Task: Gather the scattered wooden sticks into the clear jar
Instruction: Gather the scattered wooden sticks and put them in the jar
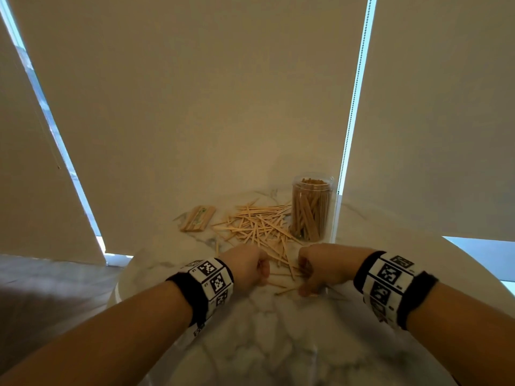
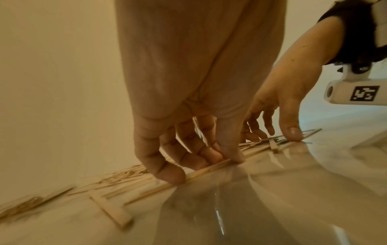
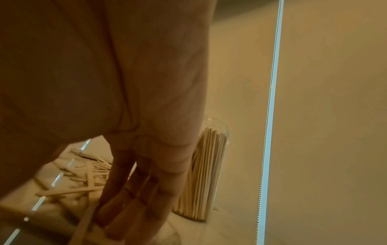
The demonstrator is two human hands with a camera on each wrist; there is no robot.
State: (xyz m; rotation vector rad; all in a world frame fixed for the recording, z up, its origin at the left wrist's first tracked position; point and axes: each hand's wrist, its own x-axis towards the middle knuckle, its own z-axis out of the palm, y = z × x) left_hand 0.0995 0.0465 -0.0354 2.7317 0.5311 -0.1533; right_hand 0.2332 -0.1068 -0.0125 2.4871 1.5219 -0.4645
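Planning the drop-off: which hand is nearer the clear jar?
Right. The right hand sits just in front of the clear jar; the left hand is farther off to its left.

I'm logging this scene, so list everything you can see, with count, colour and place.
Loose sticks: many, pale wood, scattered mid-table left of the jar.
Clear jar: one, transparent, upright at the table's far right, lidless, already packed with sticks.
Bundled sticks: one stack, pale wood, left of the scatter.
Table: one, white marble, round.
Roller blinds: beige, behind the table.
Bead chain: one, hanging right of the jar.
Wristbands: two, black-and-white markers.
Left hand: fingers pinching sticks on the table.
Right hand: fingertips on sticks nearby.
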